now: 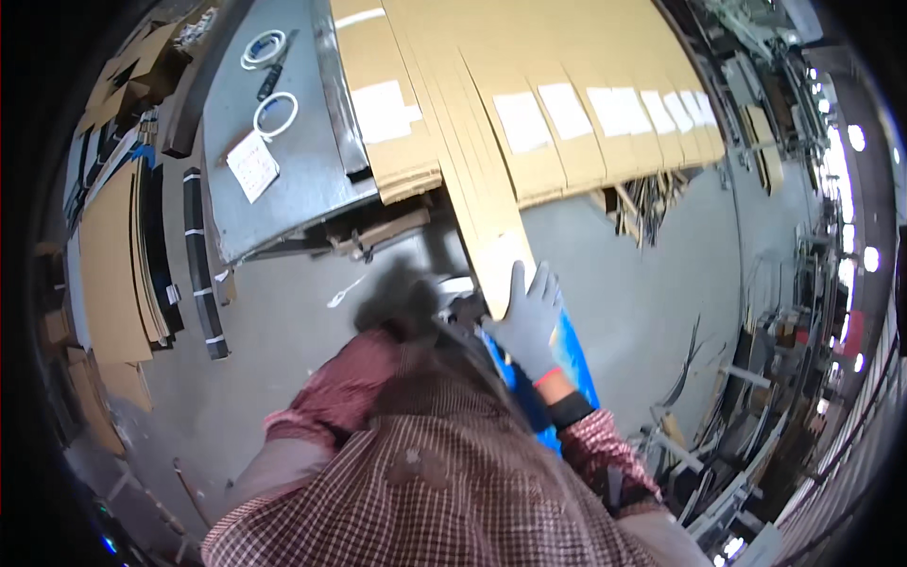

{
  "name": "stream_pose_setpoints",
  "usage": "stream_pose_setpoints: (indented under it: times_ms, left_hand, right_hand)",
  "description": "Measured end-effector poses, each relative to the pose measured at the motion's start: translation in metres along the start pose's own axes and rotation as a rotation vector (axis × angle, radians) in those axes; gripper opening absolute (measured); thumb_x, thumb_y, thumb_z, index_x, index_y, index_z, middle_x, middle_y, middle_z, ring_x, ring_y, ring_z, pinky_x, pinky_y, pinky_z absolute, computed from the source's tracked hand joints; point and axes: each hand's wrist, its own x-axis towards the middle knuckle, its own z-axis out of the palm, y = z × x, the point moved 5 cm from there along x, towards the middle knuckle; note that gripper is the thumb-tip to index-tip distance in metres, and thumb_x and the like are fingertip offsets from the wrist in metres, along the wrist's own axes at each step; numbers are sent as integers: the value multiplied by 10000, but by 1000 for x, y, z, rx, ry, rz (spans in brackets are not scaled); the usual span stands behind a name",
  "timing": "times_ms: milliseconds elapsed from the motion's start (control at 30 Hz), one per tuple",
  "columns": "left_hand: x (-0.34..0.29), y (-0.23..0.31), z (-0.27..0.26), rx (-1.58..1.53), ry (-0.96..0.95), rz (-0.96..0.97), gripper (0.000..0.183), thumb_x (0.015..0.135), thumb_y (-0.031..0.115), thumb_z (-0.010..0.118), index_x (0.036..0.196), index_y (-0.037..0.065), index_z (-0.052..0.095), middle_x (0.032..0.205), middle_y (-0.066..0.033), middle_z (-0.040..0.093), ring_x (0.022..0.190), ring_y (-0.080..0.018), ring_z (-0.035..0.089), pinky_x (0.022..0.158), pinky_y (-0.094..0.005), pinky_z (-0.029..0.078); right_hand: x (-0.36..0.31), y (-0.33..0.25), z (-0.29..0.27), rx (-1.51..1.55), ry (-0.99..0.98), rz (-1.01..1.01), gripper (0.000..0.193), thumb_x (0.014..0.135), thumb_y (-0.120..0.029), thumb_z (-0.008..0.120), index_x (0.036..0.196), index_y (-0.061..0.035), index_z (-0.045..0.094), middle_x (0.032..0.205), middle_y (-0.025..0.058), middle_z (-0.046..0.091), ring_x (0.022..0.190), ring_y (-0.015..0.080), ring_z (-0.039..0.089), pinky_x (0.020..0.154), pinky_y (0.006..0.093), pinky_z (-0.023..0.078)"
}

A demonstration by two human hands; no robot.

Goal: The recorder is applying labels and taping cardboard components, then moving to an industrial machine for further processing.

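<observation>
Strip (487,213) – long, narrow, tan cardboard, unbroken along its visible length. Pose: lengthwise, beside the left edge of the stack (557,42), near end projecting past the stack's near edge. Near end: paler, partly covered. Parallel lines mark the far portion – creases or separate edges, indistinguishable.

Grey table (316,180) and grey floor (624,283), set out around the metal bar (334,85).
Left of the bar, the table bears two white rings (295,113) with a black tool (271,80) by them, and a white note (252,166) on the bar's near left; the bar itself lies on the table. Just right of the bar is layered cardboard (586,47), its support mostly hidden. On the floor, a white-banded dark bundle (200,265) lies left of the bar, and a thin white strip (337,299) nearer than the bar.
</observation>
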Motion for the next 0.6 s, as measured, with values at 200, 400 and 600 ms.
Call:
stream_pose_setpoints:
  times_ms: [200,400,600]
  left_hand:
    - [24,128,44,271,-243,346,242,801,208,683,919,0,644,842,-105,658,746,-168,608,661,-348,506]
    - [53,110,57,745,175,6,182,805,261,617,926,134,663,745,-98,676,711,-281,668,661,-427,496]
    - [45,119,69,869,236,95,291,835,338,589,995,95,587,683,-118,638,615,-335,645,525,-470,470]
  right_hand:
    - [-13,10,26,20,325,-234,781,697,-420,732,1324,-47,455,1335,277,445,1183,485,441,965,596,342]
    - [38,37,-57,473,-237,-225,374,870,-254,643,1167,-44,558,884,160,634,883,250,628,776,410,484]
    - [94,68,-14,525,-626,-519,114,812,-110,607,876,-23,640,812,164,675,721,304,641,654,384,491]
